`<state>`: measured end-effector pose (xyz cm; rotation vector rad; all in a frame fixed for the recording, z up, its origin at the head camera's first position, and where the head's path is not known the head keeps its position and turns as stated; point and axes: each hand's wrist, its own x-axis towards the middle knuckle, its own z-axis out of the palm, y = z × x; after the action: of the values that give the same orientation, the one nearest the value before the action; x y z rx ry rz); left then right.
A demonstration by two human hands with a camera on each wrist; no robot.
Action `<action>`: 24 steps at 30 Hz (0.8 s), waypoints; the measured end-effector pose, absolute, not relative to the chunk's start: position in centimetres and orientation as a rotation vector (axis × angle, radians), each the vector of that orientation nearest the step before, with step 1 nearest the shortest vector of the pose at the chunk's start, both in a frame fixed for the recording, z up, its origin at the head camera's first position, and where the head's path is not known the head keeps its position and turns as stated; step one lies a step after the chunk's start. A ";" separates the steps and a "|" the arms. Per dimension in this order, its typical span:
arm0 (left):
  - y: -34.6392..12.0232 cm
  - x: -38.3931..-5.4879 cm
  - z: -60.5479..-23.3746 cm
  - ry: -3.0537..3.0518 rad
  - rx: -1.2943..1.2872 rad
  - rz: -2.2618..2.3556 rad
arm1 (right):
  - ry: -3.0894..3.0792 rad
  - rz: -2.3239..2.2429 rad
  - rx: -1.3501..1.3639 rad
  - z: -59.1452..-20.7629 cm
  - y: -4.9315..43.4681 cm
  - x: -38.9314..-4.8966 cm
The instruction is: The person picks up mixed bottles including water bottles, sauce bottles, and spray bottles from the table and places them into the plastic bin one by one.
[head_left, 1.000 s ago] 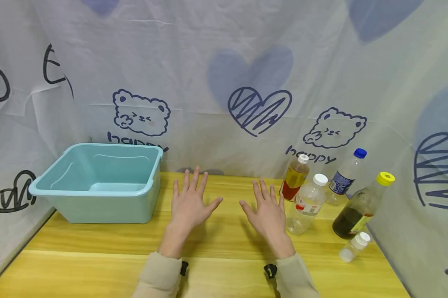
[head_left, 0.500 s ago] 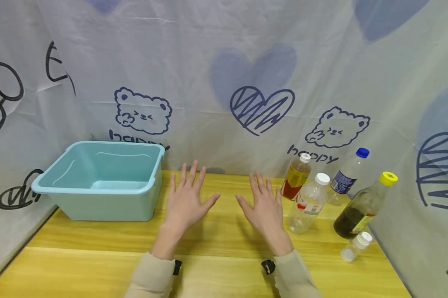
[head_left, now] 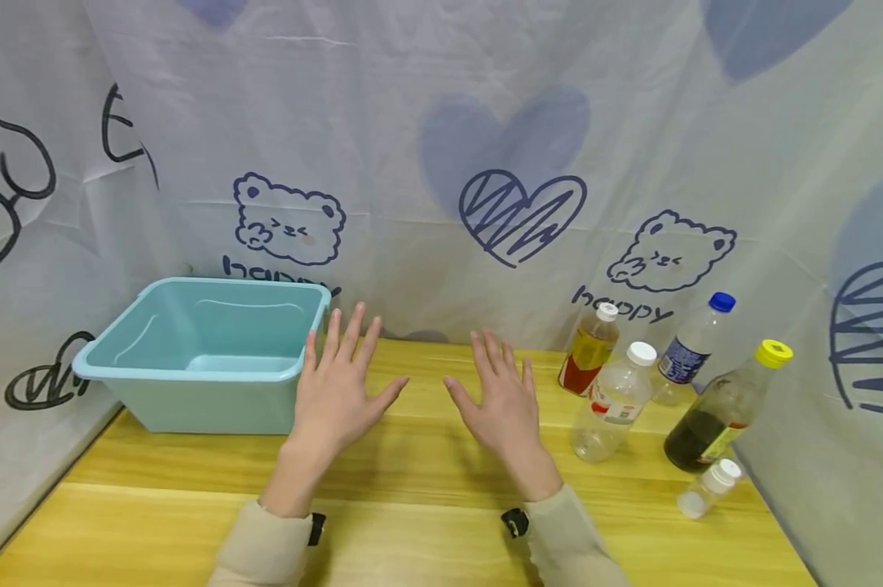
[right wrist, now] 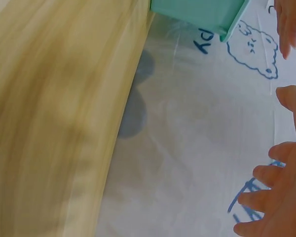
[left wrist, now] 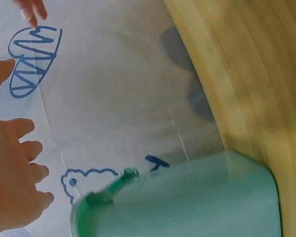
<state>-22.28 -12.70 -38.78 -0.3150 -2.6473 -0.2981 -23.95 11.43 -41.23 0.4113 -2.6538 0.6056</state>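
My left hand [head_left: 337, 399] is held over the table with fingers spread and nothing in it. In the head view it overlaps the right end of the light-blue plastic tub [head_left: 214, 403]; the left wrist view shows a gap between that hand and the tub [left wrist: 187, 202]. Fingers extended and empty, my right hand [head_left: 501, 408] hovers left of a group of bottles. Nearest to it are a clear bottle with a white cap [head_left: 611, 408] and a bottle with a red and yellow label [head_left: 589, 350].
A blue-capped bottle [head_left: 683, 359], a yellow-capped bottle of dark liquid [head_left: 716, 416] and a small white-capped bottle [head_left: 708, 489] stand at the right of the wooden table [head_left: 412, 530]. A printed cloth [head_left: 404, 163] hangs behind.
Both hands have moved left in the head view, the left one farther, towards the tub. The view has shifted slightly; tub and bottles stand as before.
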 end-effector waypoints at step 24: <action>-21.7 -20.7 -38.9 -2.597 -0.343 -0.174 | -2.513 0.605 0.660 -40.2 4.1 -23.1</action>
<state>-20.74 -21.67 -38.91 -0.3427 -2.5971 -0.1745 -23.11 4.12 -40.17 0.6603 -2.5130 0.6054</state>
